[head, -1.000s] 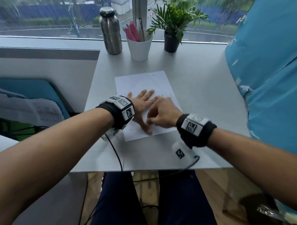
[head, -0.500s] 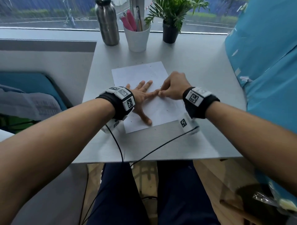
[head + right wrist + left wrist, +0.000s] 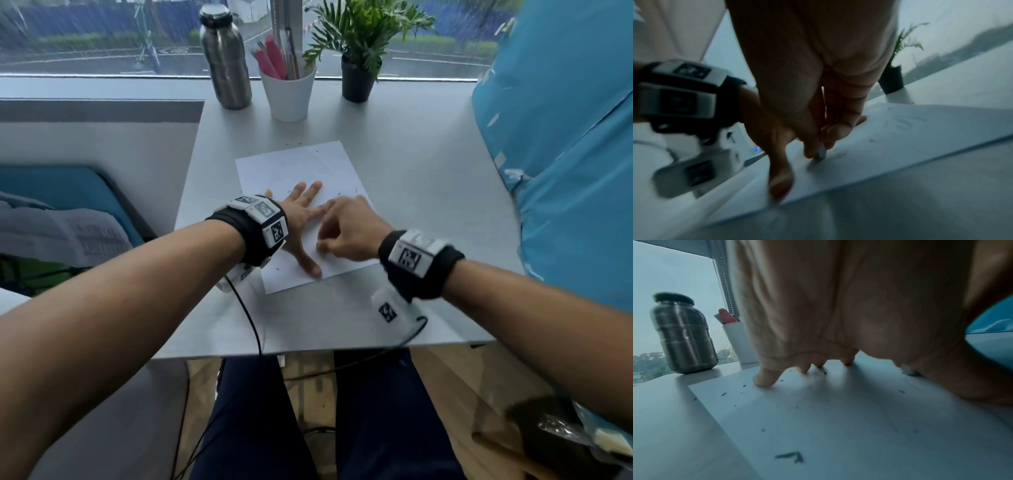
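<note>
A white sheet of paper (image 3: 301,168) lies on the grey table (image 3: 428,178), sprinkled with small dark crumbs. My left hand (image 3: 301,209) presses flat on the sheet with its fingers spread; in the left wrist view the fingertips (image 3: 764,379) touch the paper (image 3: 838,426). Just to its right, my right hand (image 3: 342,236) is curled over the sheet. In the right wrist view it pinches a small grey eraser (image 3: 821,152) between thumb and fingers, with the eraser's tip on the paper (image 3: 900,138).
At the back by the window stand a steel bottle (image 3: 226,58), a white cup of pens (image 3: 289,92) and a potted plant (image 3: 359,58). A big blue wrapped object (image 3: 565,154) crowds the table's right side. A black cable (image 3: 250,318) hangs over the front edge.
My right hand went out along the sheet to the left hand's fingertips, then came back toward me beside the left thumb. The left hand stayed flat on the paper.
</note>
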{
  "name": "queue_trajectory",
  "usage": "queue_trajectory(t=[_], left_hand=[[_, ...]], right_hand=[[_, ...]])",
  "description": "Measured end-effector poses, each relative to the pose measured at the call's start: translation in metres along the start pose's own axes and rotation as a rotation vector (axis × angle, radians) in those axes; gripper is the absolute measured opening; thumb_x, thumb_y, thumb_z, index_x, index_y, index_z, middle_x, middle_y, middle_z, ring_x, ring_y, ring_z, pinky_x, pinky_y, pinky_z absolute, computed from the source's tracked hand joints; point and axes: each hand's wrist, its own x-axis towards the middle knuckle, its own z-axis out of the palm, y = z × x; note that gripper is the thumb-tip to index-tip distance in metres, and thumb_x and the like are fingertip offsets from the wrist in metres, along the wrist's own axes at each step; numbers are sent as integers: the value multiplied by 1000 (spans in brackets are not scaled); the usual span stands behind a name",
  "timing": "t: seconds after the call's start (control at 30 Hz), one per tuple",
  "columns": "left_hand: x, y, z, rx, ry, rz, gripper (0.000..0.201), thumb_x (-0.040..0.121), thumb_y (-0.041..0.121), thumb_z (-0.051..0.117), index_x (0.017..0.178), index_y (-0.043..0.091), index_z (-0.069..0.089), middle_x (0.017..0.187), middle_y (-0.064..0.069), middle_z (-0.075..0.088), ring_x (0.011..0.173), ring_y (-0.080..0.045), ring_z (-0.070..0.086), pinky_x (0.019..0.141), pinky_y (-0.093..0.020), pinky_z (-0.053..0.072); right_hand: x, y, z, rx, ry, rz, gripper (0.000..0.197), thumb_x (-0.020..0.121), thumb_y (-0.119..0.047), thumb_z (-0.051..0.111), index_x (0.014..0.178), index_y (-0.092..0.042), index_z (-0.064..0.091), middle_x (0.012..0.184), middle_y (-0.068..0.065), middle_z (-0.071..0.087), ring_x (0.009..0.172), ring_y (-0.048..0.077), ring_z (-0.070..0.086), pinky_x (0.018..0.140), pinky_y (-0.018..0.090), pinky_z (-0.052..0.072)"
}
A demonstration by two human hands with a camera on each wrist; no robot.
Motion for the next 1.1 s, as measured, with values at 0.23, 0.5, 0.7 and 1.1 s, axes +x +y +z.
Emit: queue_trajectory(t=[0.23, 0.5, 0.7, 1.1], left_hand=[[-2, 3, -3, -4, -10, -10, 150, 39, 80, 78, 145, 48, -23, 155, 5, -37, 145, -22, -27, 110, -73, 4], [-4, 1, -5, -8, -15, -4, 149, 39, 81, 77, 144, 50, -24, 155, 6, -37, 145, -22, -27, 110, -73, 4], [-6, 4, -7, 6, -17, 3, 148, 41, 80, 77, 144, 50, -25, 155, 5, -37, 146, -22, -27, 110, -73, 4], [-5, 2, -6, -20, -24, 3, 150, 35, 83, 75, 142, 52, -27, 154, 7, -39, 144, -20, -29, 110, -72, 1]], right_hand=[[8, 9, -8, 1, 87, 37, 9, 72, -17, 74, 78, -13, 79, 75, 2, 74, 72, 14, 68, 77, 25, 54], [15, 21, -19, 18, 161, 100, 12, 72, -17, 73, 81, -11, 79, 78, 4, 75, 71, 13, 67, 74, 22, 53], [13, 26, -25, 10, 123, 107, 14, 73, -21, 73, 83, -12, 79, 80, 3, 76, 75, 14, 70, 76, 20, 51], [-2, 15, -9, 30, 112, 27, 10, 73, -16, 73, 80, -13, 79, 77, -1, 74, 66, 4, 60, 81, 21, 52]])
